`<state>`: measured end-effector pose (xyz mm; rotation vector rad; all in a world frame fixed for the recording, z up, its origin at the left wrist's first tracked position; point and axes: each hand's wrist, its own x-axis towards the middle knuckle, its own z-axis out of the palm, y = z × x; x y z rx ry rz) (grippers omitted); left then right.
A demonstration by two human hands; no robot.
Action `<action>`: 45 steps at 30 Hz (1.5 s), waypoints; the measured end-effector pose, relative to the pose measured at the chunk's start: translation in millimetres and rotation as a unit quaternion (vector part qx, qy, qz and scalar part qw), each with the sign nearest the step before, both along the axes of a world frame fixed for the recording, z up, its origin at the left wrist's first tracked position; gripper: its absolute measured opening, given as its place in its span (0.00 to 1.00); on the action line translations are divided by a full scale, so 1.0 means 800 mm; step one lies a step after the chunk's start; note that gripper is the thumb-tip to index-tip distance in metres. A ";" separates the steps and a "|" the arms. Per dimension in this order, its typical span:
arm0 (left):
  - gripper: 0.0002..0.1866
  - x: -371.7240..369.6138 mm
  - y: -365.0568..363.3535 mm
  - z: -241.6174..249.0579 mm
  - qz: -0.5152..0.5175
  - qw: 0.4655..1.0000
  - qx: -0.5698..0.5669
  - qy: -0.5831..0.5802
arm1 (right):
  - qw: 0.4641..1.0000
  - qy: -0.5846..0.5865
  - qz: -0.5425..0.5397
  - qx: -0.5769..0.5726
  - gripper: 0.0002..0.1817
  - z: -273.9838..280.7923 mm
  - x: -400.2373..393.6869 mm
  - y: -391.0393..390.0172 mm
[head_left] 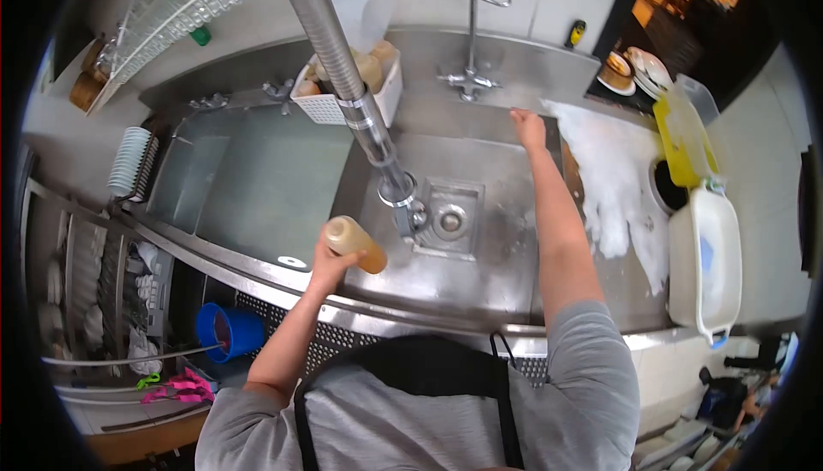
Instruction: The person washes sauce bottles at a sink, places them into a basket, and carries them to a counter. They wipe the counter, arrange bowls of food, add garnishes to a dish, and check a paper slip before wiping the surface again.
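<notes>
My left hand (329,258) is wrapped around a squeeze bottle (371,254) with amber liquid in it. The bottle is tilted, its pale end by my fingers and its amber end over the front left of the steel sink basin (506,257). Toward the back right of that basin, my right hand (530,131) is stretched out with its fingers curled closed; whatever they may hold is hidden. White suds (604,180) lie just right of this hand. Between my arms hangs a spray hose (330,34), its head above the drain (450,222).
To the left is a basin of cloudy water (274,180). A white basket (321,109) with bottles stands behind it. At right are a white tub (705,265), a yellow container (681,141) and stacked plates (649,68). A blue bucket (225,331) sits below left.
</notes>
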<state>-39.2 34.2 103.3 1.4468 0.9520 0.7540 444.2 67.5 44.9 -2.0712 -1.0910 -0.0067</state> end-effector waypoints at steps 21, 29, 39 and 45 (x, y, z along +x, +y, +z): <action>0.21 0.116 0.331 0.149 0.201 0.935 0.176 -0.233 | 0.996 -0.014 -0.083 0.008 0.23 -0.013 0.059 0.159; 0.31 0.124 0.408 0.068 0.334 0.902 0.161 -0.219 | 0.984 0.144 0.102 -0.002 0.20 -0.063 -0.046 -0.034; 0.41 0.151 0.420 0.034 0.189 0.900 0.393 0.011 | 0.855 0.090 0.361 -0.362 0.21 -0.025 -0.312 -0.214; 0.37 0.133 0.404 0.035 0.090 0.917 0.352 0.166 | 0.890 0.082 0.391 -0.220 0.22 0.040 -0.472 -0.112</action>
